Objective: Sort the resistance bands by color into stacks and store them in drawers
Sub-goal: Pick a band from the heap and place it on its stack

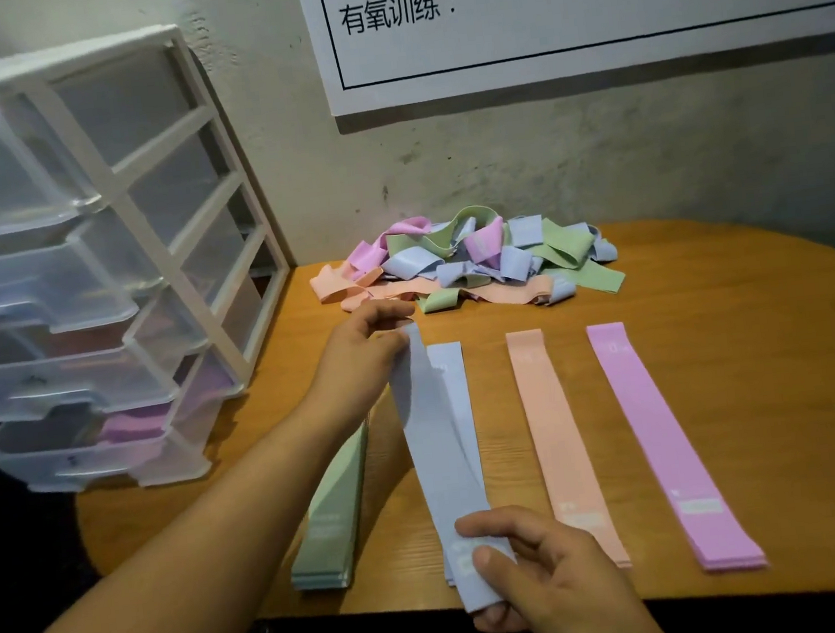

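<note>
Laying a blue band [439, 468] onto the blue stack [454, 369] on the surface [716, 336]: left hand [358, 358] pinches its far end, right hand [528, 557] pinches the near end. Keep it taut, line both ends up with the stack beneath, lower it evenly. Unsorted pile [461, 265] behind, drawers [59, 312] at left

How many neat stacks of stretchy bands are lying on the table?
4: a green stack at the left, a blue stack beside it under the held blue band, then a peach stack, and a pink stack at the right.
</note>
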